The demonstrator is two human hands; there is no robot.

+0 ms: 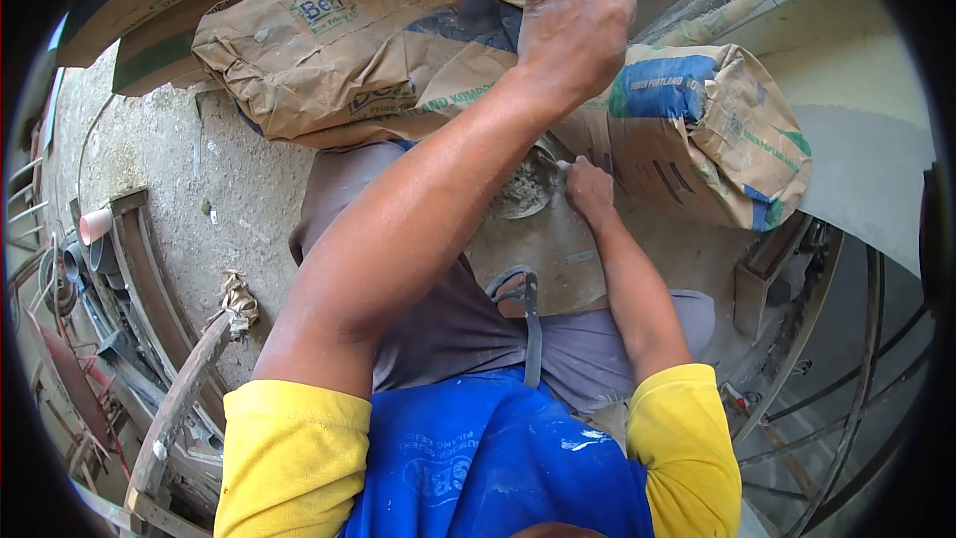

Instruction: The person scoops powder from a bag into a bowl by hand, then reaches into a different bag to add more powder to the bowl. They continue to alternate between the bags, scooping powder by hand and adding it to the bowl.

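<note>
My left hand point(576, 30) is reached out across the paper cement bags, its back toward me. Its fingers are bent, and what they hold, if anything, is hidden. Just beyond my left forearm lies a large crumpled cement bag point(299, 50) with green lettering. My right hand point(592, 187) grips the rim of a small round container point(528, 201) on the floor between my legs. Grey, lumpy material is inside it; my left forearm covers part of it. Beside my right hand, another cement bag point(662, 154) lies with its folded end facing right.
Long timber pieces point(159, 289) and pipes lie at the left, with a rough stick point(184, 389) and a white cup point(96, 226) near them. At the right are a wooden piece point(767, 274) and dark metal bars point(856, 389). A pale wall point(856, 149) rises behind.
</note>
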